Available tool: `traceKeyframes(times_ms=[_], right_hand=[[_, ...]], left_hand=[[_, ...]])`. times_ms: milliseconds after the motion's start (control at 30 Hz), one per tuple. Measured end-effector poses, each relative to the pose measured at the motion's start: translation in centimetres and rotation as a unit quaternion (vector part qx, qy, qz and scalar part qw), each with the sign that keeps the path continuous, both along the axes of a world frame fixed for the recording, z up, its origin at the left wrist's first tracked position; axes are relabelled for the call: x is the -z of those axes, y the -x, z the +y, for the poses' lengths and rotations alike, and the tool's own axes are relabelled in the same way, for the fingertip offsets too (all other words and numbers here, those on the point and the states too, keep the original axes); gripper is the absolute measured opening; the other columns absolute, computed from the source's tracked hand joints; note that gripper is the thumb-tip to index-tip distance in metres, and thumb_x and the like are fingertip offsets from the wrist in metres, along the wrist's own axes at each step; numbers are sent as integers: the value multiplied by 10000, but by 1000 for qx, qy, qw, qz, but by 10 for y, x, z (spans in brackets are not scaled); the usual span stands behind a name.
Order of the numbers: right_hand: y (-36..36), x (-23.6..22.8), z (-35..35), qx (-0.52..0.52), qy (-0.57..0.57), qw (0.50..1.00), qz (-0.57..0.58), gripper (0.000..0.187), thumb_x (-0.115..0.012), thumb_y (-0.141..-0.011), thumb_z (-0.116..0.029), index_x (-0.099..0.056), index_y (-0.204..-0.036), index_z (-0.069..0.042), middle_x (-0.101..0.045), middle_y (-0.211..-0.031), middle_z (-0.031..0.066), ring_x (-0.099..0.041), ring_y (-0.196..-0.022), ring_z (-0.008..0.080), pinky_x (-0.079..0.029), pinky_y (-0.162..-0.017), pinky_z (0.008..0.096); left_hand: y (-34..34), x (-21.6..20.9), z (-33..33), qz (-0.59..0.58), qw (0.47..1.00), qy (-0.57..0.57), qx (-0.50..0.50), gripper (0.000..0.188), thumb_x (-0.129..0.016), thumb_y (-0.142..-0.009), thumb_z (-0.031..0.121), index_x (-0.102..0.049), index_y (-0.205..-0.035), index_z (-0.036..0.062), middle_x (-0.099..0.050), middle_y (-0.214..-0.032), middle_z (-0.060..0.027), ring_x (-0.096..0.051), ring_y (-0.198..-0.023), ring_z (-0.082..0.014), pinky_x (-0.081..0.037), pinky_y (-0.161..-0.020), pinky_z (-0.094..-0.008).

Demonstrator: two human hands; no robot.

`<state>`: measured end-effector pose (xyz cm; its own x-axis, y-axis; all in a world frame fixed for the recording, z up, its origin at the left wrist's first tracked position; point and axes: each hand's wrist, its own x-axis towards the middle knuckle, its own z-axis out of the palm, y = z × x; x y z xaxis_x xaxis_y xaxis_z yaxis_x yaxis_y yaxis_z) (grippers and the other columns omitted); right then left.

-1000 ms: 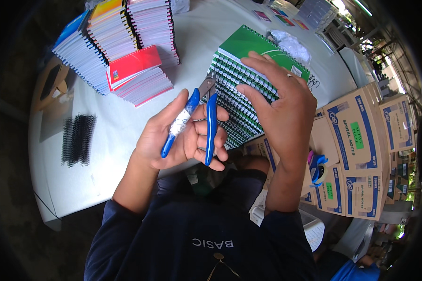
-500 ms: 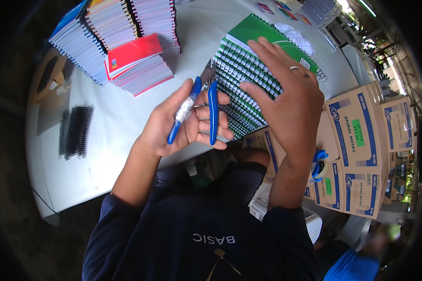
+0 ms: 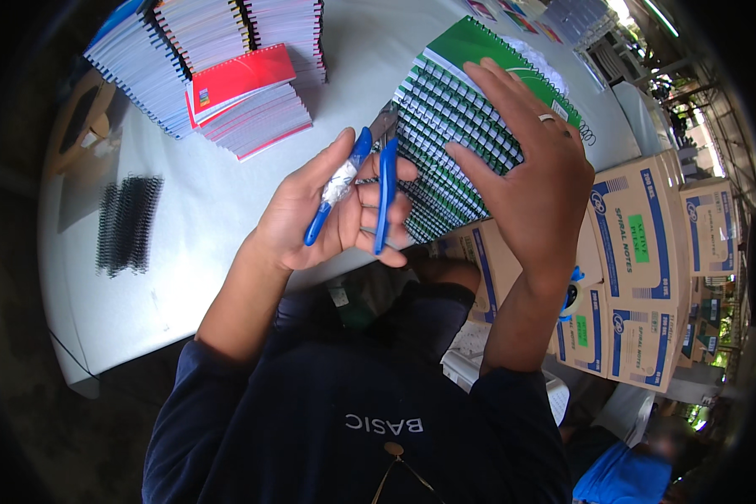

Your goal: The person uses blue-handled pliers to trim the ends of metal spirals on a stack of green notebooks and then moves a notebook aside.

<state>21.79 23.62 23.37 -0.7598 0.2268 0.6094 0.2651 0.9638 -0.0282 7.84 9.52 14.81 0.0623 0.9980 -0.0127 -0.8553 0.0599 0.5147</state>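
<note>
Blue-handled cutting pliers [image 3: 384, 197] rest across my left hand [image 3: 311, 202], one handle under the thumb and the other against the fingers. Silvery tape wraps part of one handle, and the handles are spread. The metal jaws reach the left edge of a stack of green spiral notebooks [image 3: 458, 126]; whether they touch a wire, I cannot tell. Over the right side of this stack is my right hand [image 3: 538, 160], its fingers outstretched near the top green cover and the thumb spread toward the rows of coils. Contact of the fingertips is hard to make out.
Red coil-less notebooks [image 3: 252, 118] lie before taller stacks of bound pages [image 3: 218, 34] at the far left. A bundle of black spiral coils [image 3: 128, 225] is on the white table [image 3: 202, 277]. Cardboard boxes [image 3: 638, 235] stand at right, with a person in blue [image 3: 622, 475] below.
The view has shifted slightly. The pliers stay in my left hand, with their jaws still by the stack's left edge. My right hand keeps its spread pose over the notebooks.
</note>
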Motion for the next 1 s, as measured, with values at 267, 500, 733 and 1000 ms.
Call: traceKeyframes(times_ms=[267, 500, 733, 1000], right_hand=[[0, -1, -2, 17, -12, 1000, -13, 671, -804, -615, -195, -571, -1245, -207, -590, -1243, 40, -569, -1120, 223, -416, -963, 366], [-1, 0, -4, 18, -28, 999, -43, 776, -808, -566, -130, -523, -1281, -228, -553, -1259, 20, -544, -1112, 229, -421, -936, 375], [0, 1, -3, 10, -38, 999, -34, 755, -793, -573, -113, -519, -1267, -231, -552, -1239, 0, -546, -1088, 229, -417, -895, 382], [-2, 4, -2, 11, -40, 998, -41, 794, -809, -562, -152, -504, -1289, -240, -549, -1258, -1, -542, -1112, 223, -417, -925, 380]], left_hand=[[-6, 1, 3, 443, 874, 67, -187, 543, -295, -978, 502, -534, -1114, 34, -566, -768, -44, -536, -671, -144, -451, -613, -309], [-11, -3, -3, 453, 861, 149, -177, 528, -345, -967, 500, -533, -1083, 20, -615, -827, -86, -584, -710, -214, -484, -673, -345], [-7, 7, -5, 180, 975, 90, -94, 554, -289, -977, 507, -512, -1116, 19, -559, -778, -87, -549, -710, -191, -495, -668, -379], [-15, 11, -2, 605, 750, 160, -214, 514, -336, -971, 497, -533, -1059, 30, -651, -874, -119, -641, -771, -256, -496, -639, -388]])
